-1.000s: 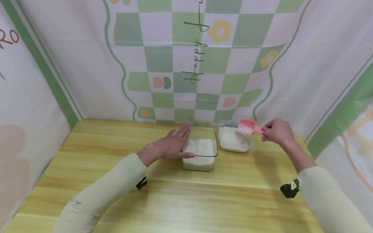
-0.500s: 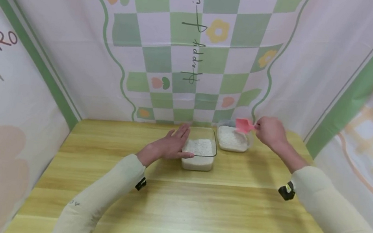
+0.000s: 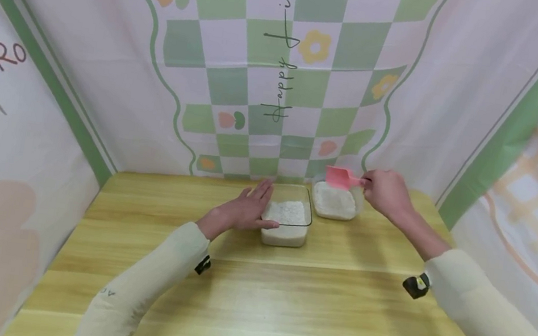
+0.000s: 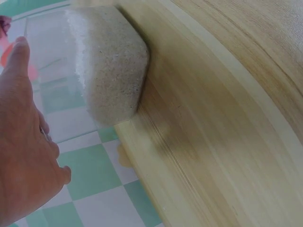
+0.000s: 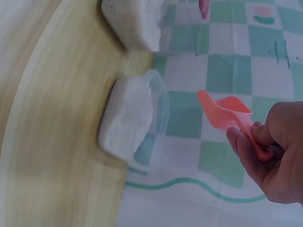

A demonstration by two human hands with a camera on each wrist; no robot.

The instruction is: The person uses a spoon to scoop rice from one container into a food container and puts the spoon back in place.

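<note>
My left hand (image 3: 244,210) rests on the left rim of a clear glass container (image 3: 283,241), fingers straight and thumb out along the front edge. White rice-like grains (image 3: 288,212) fill the lower part of it. To its right stands a smaller clear plastic tub (image 5: 164,101), also holding white grains (image 5: 125,116). My right hand (image 3: 386,193) pinches the handle of a pink scoop (image 3: 338,178), its bowl raised above the back of the tub. In the right wrist view the scoop stands apart from the tub, fingers and thumb around the handle; what lies inside its bowl is hidden.
Both containers sit near the back edge of a wooden table (image 3: 250,303). Right behind them hangs a green-and-white checked cloth (image 3: 306,87). More printed cloth (image 3: 529,187) closes in the right side, and another cloth (image 3: 4,142) the left.
The scoop has moved left with my right hand, from the tub's right side over its back part, and its bowl has risen a little. My left hand keeps its place on the glass container.
</note>
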